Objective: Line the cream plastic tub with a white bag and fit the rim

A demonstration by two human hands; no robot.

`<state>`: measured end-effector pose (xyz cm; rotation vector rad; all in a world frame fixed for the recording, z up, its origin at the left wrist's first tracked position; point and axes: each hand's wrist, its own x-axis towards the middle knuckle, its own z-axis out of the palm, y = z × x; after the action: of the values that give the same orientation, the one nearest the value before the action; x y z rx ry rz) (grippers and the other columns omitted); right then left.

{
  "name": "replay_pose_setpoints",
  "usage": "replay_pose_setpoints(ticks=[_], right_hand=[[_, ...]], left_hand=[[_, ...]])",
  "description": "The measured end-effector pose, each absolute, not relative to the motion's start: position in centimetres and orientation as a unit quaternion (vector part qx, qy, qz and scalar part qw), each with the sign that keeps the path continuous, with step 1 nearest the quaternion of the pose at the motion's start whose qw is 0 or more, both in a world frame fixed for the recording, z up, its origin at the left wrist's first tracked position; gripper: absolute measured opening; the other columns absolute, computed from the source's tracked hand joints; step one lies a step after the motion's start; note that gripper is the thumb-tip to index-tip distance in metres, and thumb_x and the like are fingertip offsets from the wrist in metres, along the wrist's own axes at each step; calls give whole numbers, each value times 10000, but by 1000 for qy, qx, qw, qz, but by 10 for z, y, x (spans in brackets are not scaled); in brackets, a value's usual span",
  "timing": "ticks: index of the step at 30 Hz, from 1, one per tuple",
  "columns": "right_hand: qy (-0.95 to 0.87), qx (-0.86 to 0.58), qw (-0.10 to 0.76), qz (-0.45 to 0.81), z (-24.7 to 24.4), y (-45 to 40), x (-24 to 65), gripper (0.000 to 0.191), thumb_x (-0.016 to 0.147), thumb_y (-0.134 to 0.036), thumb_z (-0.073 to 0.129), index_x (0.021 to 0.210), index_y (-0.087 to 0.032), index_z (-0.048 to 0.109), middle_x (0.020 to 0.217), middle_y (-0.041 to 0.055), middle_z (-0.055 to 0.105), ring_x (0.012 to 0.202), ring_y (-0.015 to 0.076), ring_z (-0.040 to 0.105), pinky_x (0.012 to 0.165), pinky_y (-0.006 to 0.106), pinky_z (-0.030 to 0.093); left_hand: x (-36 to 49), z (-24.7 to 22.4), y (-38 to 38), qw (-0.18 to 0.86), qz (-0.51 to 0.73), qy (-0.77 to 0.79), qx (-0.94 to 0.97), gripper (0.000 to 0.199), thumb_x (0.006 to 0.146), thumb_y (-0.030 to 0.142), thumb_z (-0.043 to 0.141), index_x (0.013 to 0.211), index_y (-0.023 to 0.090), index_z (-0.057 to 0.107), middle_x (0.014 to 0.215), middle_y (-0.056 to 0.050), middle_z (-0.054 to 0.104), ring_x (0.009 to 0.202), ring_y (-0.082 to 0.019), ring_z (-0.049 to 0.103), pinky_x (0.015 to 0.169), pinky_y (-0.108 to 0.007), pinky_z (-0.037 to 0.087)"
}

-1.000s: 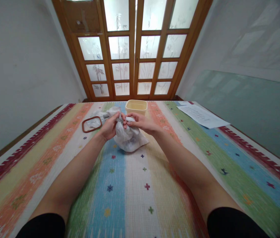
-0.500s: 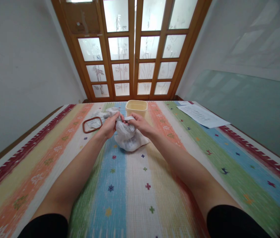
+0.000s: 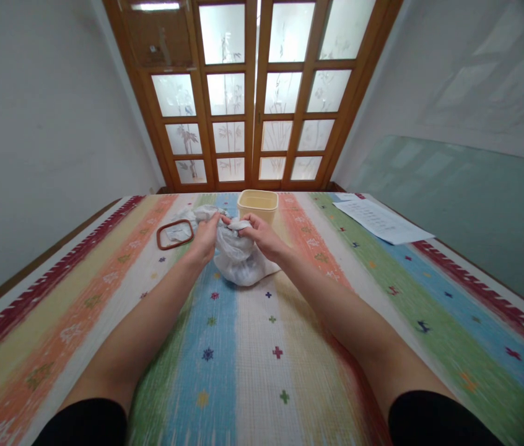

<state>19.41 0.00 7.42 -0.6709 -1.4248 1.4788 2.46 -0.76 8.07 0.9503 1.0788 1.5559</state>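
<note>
A thin white plastic bag (image 3: 243, 266) rests on the striped tablecloth in front of me, its body bulging and its upper part gathered. My left hand (image 3: 207, 238) is closed on the gathered plastic from the left. On the other side, my right hand (image 3: 262, 235) pinches a twisted part of the same bag. Just behind the hands stands a cream plastic container (image 3: 258, 203), lidless at the top and partly covered by my right hand. More crumpled white plastic (image 3: 204, 212) spreads out to the left, beside a brown rounded rectangular ring (image 3: 175, 235). What the bag contains cannot be made out.
The tablecloth (image 3: 255, 384) has coloured stripes and small motifs. Printed paper sheets (image 3: 383, 220) lie at the right edge. A pale green glass panel (image 3: 457, 204) leans along the right wall. Wooden doors with frosted panes (image 3: 229, 93) stand beyond the table.
My fingers have shifted slightly on the gathered plastic, and the twisted part by my right hand looks fuller. The whole view has tilted a little; container and ring stay in place.
</note>
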Motion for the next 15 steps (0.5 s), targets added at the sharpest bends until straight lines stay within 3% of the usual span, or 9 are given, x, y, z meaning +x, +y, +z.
replay_pose_setpoints(ticks=[5, 10, 15], right_hand=[[-627, -260, 480, 555, 76, -3, 193, 311, 801, -466, 758, 944, -212, 649, 893, -17, 659, 824, 153, 572, 780, 281, 428], [-634, -244, 487, 548, 76, -7, 192, 397, 886, -602, 674, 837, -210, 629, 833, -6, 647, 791, 153, 553, 760, 292, 424], [-626, -255, 464, 573, 78, -11, 189, 438, 838, -624, 722, 759, -205, 621, 690, -22, 590, 680, 136, 513, 666, 278, 392]], left_hand=[[33, 85, -16, 443, 699, 340, 447, 344, 903, 489, 641, 738, 187, 657, 1061, -93, 781, 1058, -257, 723, 942, -378, 560], [40, 86, -31, 407, 654, 282, 572, 348, 997, 517, 553, 913, 230, 731, 1358, -56, 701, 1337, -275, 601, 1173, -430, 436], [44, 91, -42, 381, 610, 276, 638, 415, 973, 607, 567, 1082, 255, 758, 1378, -67, 686, 1454, -294, 487, 1256, -419, 331]])
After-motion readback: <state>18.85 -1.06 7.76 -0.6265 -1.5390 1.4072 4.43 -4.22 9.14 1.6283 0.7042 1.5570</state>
